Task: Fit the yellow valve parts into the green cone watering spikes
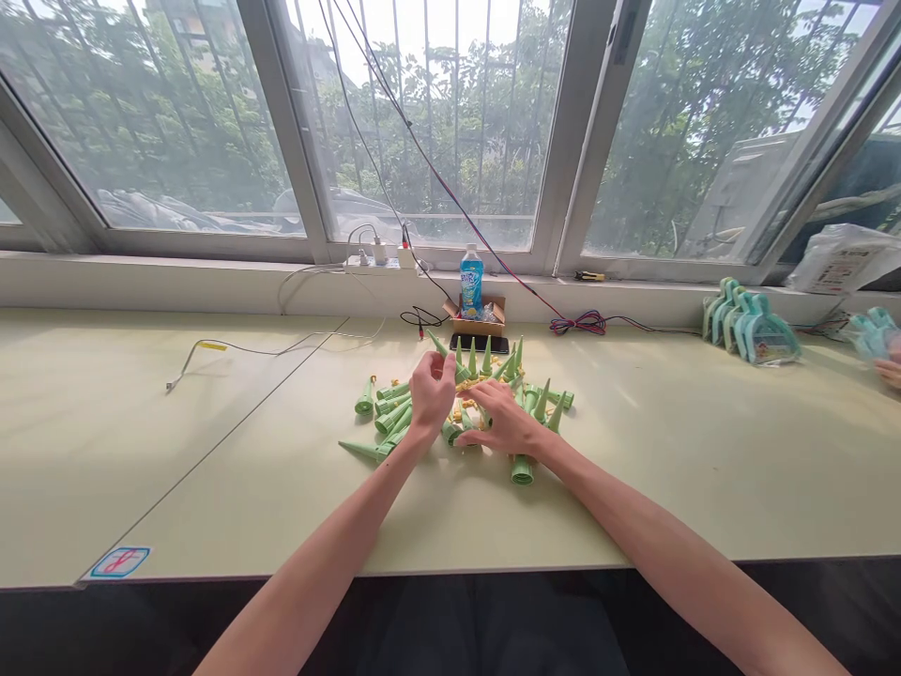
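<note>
My left hand is closed, its thumb and fingers pinching a light-green plastic watering spike whose pointed tip sticks out up and to the left. Just to its right, my right hand has its fingers stretched out and its thumb apart, with the fingertips over small yellow pieces near that spike's base. Whether those fingertips touch anything is hard to make out. Around both hands lie more green spikes, some standing upright and others on their sides. One spike lies with its hollow end facing me.
Behind the pile are a black phone and a small cardboard box with a blue bottle. Cables run along the wall. Packs of teal dustpan-like items stand right, near another person's hand.
</note>
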Demonstrator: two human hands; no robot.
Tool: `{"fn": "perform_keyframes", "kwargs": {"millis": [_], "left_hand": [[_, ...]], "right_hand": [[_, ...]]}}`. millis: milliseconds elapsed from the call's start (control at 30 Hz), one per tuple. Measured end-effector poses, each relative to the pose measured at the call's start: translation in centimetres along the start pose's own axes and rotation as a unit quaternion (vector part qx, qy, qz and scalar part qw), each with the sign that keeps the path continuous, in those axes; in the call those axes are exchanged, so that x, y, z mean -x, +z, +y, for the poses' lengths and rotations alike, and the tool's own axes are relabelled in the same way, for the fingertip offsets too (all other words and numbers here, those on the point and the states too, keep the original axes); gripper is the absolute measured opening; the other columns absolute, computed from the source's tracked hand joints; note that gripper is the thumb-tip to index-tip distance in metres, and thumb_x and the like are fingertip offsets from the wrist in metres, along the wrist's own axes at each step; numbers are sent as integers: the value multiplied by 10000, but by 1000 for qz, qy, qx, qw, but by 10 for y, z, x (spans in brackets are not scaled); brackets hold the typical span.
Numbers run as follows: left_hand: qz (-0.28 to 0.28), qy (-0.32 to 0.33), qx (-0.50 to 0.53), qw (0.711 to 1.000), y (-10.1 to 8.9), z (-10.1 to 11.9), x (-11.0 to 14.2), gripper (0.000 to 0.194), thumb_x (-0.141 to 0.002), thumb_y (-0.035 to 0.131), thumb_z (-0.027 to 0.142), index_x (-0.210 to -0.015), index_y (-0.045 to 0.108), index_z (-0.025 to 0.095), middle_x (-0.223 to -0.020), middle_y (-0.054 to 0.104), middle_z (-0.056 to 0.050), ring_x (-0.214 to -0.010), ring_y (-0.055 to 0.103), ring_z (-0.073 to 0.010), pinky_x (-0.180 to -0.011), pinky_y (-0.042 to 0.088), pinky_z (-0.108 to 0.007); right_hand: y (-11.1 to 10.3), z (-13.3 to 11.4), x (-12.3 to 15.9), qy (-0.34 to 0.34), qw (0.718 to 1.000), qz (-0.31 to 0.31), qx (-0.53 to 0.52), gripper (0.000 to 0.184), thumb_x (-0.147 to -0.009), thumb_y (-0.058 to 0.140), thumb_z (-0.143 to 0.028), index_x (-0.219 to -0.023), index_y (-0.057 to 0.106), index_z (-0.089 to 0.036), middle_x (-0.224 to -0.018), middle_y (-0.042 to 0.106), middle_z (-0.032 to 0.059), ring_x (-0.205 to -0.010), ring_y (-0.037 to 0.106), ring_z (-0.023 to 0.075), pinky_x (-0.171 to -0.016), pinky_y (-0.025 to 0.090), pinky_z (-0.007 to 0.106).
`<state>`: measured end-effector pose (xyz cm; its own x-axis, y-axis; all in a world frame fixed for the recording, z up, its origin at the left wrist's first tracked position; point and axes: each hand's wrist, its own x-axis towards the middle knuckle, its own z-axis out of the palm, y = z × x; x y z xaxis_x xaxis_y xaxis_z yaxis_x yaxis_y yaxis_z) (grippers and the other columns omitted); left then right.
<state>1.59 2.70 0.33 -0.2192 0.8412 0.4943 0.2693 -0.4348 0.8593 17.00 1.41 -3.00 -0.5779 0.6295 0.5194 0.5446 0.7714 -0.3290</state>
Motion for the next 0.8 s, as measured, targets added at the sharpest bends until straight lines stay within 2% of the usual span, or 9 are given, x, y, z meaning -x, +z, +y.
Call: {"fn": "perform_keyframes", "kwargs": {"millis": [167, 233, 500, 800], "left_hand": [[4, 2, 3, 1000, 1, -3, 0, 309, -872, 547, 479, -751, 551, 195, -712, 606, -29, -638, 561, -155, -593, 434, -268], [2, 3, 2, 1000, 1, -3, 0, 301, -871, 552, 472, -755, 556, 194, -719, 612, -32, -645, 568, -156, -598, 440, -270], [-2, 0, -2, 1000, 1, 0, 1, 296, -873, 554, 459, -755, 553, 187, -710, 602, -28, -624, 548, -148, -574, 425, -264], [1, 3, 2, 1000, 2, -2, 1, 302, -856, 566, 471, -749, 560, 189, -708, 612, -34, -632, 562, -156, -586, 431, -268]], "right_hand": [[4, 2, -1, 17, 999, 33, 12, 340, -971, 508, -427, -1228, 575, -217, -1156, 667, 100, -1164, 534, 253, -1001, 356, 453], [6, 4, -2, 26, 999, 41, 22, 290, -1000, 460, -355, -1224, 577, -213, -1156, 677, 101, -1170, 540, 248, -996, 347, 457], [8, 7, -5, 23, 998, 4, 50, 261, -947, 473, -118, -1142, 625, -204, -1115, 703, 92, -1137, 561, 244, -992, 320, 501], [12, 5, -10, 30, 996, -17, 87, 185, -918, 547, -113, -1017, 677, -201, -987, 700, 88, -1032, 566, 241, -951, 338, 477]]}}
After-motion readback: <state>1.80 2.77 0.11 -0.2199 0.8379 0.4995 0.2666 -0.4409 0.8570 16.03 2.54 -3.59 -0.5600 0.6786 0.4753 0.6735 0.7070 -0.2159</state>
